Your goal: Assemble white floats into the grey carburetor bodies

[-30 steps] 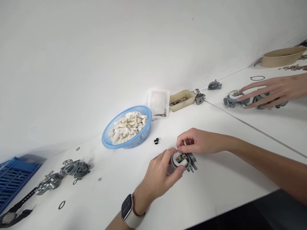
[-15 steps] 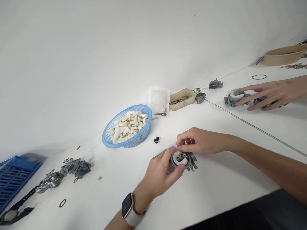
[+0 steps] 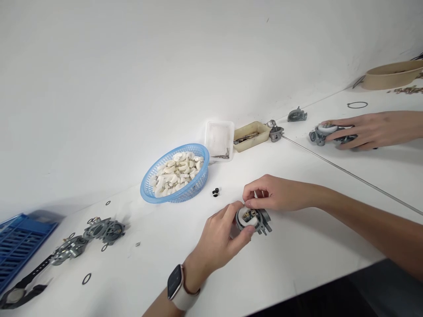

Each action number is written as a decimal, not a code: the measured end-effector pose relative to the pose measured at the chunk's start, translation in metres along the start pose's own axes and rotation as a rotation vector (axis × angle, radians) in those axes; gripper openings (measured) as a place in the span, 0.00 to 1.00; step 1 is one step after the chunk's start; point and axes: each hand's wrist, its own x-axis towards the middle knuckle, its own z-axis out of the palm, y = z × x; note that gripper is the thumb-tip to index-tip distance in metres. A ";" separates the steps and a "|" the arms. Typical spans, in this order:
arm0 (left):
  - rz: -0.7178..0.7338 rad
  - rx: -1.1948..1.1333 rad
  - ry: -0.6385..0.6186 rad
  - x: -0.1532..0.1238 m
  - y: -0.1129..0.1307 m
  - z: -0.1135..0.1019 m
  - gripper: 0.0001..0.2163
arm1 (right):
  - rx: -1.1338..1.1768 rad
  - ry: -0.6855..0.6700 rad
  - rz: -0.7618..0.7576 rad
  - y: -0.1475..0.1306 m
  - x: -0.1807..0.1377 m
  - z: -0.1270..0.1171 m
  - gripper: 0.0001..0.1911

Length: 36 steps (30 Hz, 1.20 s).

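Both hands pinch grey cast-metal carburetor body (image 3: 256,220) with white round float inside — left hand (image 3: 220,240), right hand (image 3: 274,193), lower centre.

Cast grey metal carburettor body (image 3: 254,220), dull and slightly grainy, with a smooth white plastic float seated in its round face and small brass-coloured fittings at the centre. Blue basket (image 3: 176,179): glossy moulded plastic lattice, filled with matt off-white plastic pieces (image 3: 175,171). Worktable (image 3: 297,246): smooth white laminate with a faint sheen. Watch (image 3: 175,288) on the left wrist: glossy dark glass face, pale band, probably silicone. Clear tray (image 3: 218,138): translucent plastic. Beige tray (image 3: 251,136): matt plastic. Loose rings (image 3: 86,278): black, rubber-like.
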 end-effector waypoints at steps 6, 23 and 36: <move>0.002 0.014 0.003 0.000 0.000 0.000 0.16 | -0.005 0.002 -0.025 0.002 0.000 0.000 0.11; 0.005 -0.003 -0.003 0.000 -0.001 0.001 0.18 | -0.018 0.017 0.009 -0.006 -0.002 0.001 0.10; -0.001 -0.007 -0.014 0.001 -0.001 0.000 0.17 | -0.020 -0.001 0.005 -0.006 -0.002 0.000 0.10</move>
